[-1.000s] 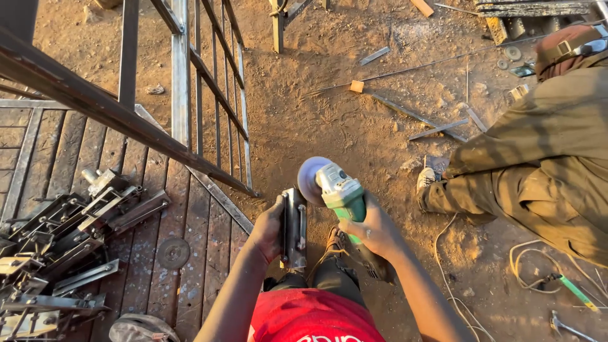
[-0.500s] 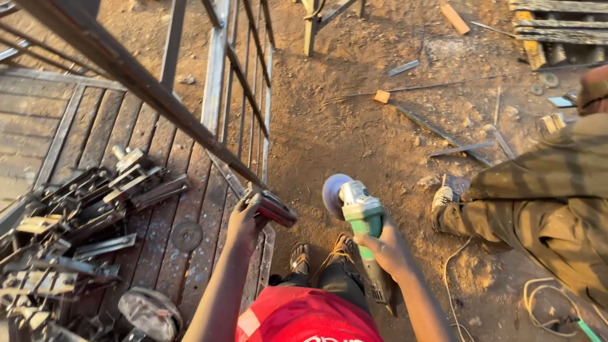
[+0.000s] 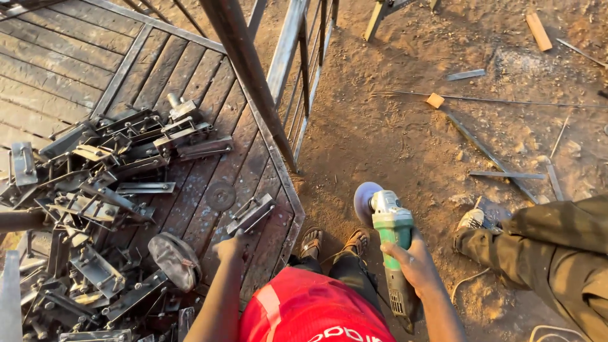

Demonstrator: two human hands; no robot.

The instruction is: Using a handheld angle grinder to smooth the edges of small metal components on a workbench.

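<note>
My right hand [image 3: 413,263] grips the body of a green angle grinder [image 3: 391,225], whose disc [image 3: 364,202] points away from me above the dirt by my sandalled feet [image 3: 335,240]. My left hand [image 3: 229,248] reaches onto the wooden platform [image 3: 190,76]. Its fingers rest on the near end of a metal bracket [image 3: 251,214], which lies flat on the boards near the platform's corner.
A heap of similar metal brackets [image 3: 95,190] covers the platform's left side, with a loose grinding disc [image 3: 220,196] and a dark round object [image 3: 174,259] nearby. A steel railing frame [image 3: 250,76] rises ahead. Another person's legs [image 3: 544,253] are on the right. Metal strips [image 3: 503,175] lie on the dirt.
My left hand carried the bracket from beside the grinder leftwards and lowered it onto the platform boards. The grinder stayed in my right hand, and the view swung left.
</note>
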